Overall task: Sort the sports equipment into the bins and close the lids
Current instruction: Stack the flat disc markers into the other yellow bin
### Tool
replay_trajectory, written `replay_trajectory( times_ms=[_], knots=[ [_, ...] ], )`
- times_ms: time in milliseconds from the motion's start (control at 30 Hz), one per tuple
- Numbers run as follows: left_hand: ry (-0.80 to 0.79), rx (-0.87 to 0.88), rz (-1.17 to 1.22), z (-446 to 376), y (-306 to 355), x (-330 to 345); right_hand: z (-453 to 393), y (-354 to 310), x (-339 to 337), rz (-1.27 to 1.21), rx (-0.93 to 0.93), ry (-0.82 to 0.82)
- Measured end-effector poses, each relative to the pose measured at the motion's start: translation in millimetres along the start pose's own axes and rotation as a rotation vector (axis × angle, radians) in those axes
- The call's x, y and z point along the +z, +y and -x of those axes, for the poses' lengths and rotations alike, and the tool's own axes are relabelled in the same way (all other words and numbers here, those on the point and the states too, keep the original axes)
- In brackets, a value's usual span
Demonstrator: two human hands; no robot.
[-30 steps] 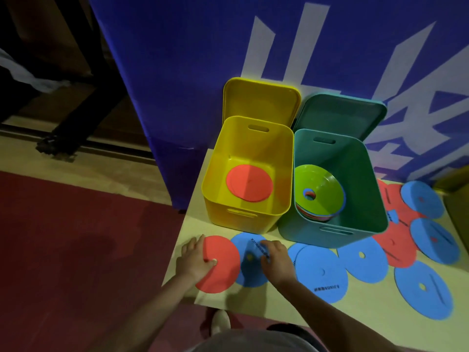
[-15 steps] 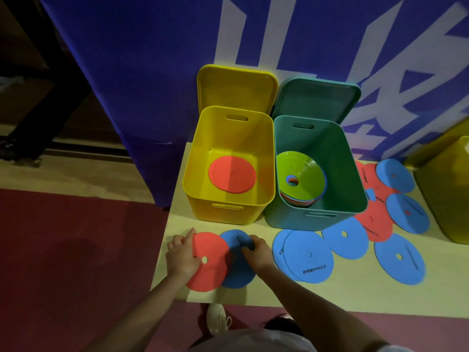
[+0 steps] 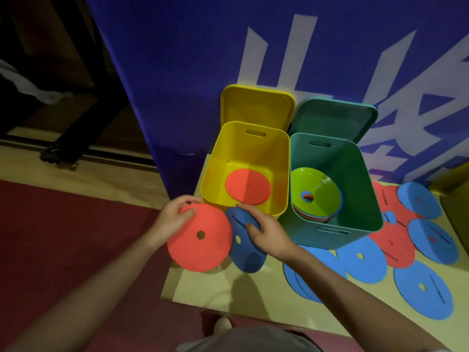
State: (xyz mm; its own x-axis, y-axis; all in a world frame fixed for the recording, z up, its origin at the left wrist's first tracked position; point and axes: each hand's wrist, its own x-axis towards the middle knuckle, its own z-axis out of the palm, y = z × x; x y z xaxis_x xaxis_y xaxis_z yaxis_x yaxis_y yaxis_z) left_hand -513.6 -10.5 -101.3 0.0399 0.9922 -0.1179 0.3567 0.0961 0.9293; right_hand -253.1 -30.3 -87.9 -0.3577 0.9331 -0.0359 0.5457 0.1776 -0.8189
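My left hand (image 3: pixel 170 221) grips red disc (image 3: pixel 200 238), right hand (image 3: pixel 269 233) grips blue disc (image 3: pixel 243 241) — both lifted just before yellow bin (image 3: pixel 220 158), lid open, one red disc inside.

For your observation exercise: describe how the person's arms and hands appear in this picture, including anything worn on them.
Both forearms are bare up to the bottom of the frame: no sleeves show. The left hand and right hand wear no gloves, and no rings, watch or bands can be seen. A grey garment shows at the bottom edge, between the arms.
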Motion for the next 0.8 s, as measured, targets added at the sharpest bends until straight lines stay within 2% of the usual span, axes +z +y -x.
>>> replay_trajectory(
  times_ms=[67,167,400,500,700,800],
  knots=[
    [-0.033,0.032,0.031,0,22,-13,-4,-14,-7,-0.067,-0.037,0.011],
    [0.020,0.063,0.124,5,47,-25,-9,-27,-21,-0.191,-0.085,0.063],
    [0.153,0.130,0.223,-24,81,-21,-42,-26,-67,-0.341,-0.093,0.296],
    [0.204,0.128,0.221,-53,94,-3,-55,-7,-83,-0.372,0.005,0.464],
    [0.203,0.030,0.127,-120,103,49,-65,27,-108,-0.619,0.356,0.995],
    [0.173,-0.059,0.010,-157,80,77,-64,45,-124,-0.630,0.431,1.087]
  ],
)
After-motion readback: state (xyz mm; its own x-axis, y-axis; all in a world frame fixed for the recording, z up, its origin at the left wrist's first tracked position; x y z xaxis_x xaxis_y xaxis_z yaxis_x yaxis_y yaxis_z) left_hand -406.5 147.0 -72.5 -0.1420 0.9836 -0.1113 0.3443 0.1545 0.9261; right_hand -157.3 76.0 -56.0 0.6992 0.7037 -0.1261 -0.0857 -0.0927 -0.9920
